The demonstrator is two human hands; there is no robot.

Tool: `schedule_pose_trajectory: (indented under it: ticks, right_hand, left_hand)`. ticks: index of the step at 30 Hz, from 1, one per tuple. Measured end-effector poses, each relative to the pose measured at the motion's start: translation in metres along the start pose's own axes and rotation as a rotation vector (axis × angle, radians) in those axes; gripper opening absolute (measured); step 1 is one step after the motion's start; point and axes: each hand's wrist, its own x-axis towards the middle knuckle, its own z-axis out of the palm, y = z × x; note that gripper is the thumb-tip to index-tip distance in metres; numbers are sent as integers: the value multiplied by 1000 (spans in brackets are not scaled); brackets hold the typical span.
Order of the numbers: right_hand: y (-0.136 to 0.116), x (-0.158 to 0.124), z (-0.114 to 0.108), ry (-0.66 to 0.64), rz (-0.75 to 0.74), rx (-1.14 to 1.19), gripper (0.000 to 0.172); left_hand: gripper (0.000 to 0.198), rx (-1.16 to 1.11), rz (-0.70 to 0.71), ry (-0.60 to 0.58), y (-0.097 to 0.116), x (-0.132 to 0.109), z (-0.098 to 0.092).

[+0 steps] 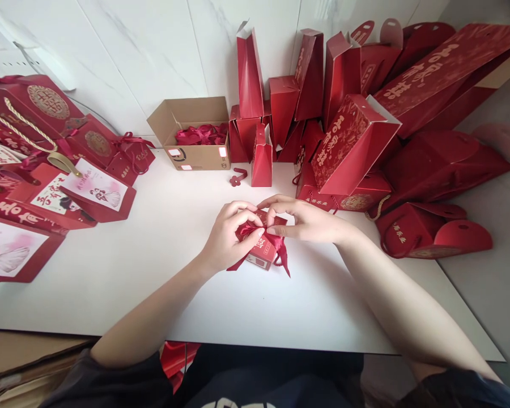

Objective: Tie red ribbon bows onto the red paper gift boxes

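- At the left edge of the frame, many red gift boxes (49, 97) stood close together on the white bench (153, 272); some of them had rope handles and golden signs.
- In front of these, a white card (100, 187) with a pink picture was on the face of one red box.
- In the upper middle, a brown carton (199, 162) stood open near the tiled wall (148, 51), and red ribbons (202, 135) lay inside it.
- At the centre, the left hand (232, 235) had its thumb and fingers bent together, and it pinched the dark red ribbon (283, 259).
- Under the two hands, at the centre of the frame, the small red box (261, 249) rested on the bench, with the ribbon across its top; one pointed end hung toward the lower right.
- Above it, a red flower-shaped piece (237, 178) lay flat, just beside a little upright box (262, 161).
- The right hand (306, 221) was also closed at the fingertips on the ribbon, very near to the left thumb.
- In the upper right, tall red boxes (250, 73) were stacked.
- At the right, a handled red box (423, 229) stood near the bench's edge.
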Motion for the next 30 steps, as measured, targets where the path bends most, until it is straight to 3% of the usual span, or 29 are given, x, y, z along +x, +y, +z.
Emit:
schedule_pose_trajectory:
  ticks: [13,18,23,30]
  right_hand:
    - [5,1,-2,-62,61,270,19]
    - [2,2,0,-50,19,160,20]
    - [5,3,-1,-61,-40,150,14]
    - [8,4,-1,-77,-40,276,21]
  left_hand:
    - [9,8,45,-45,-4,2,-4]
    - [24,-101,170,-133,-7,5,-20]
    - [13,-33,172,-177,-10,6,-30]
    - [9,27,145,-186,-10,7,-32]
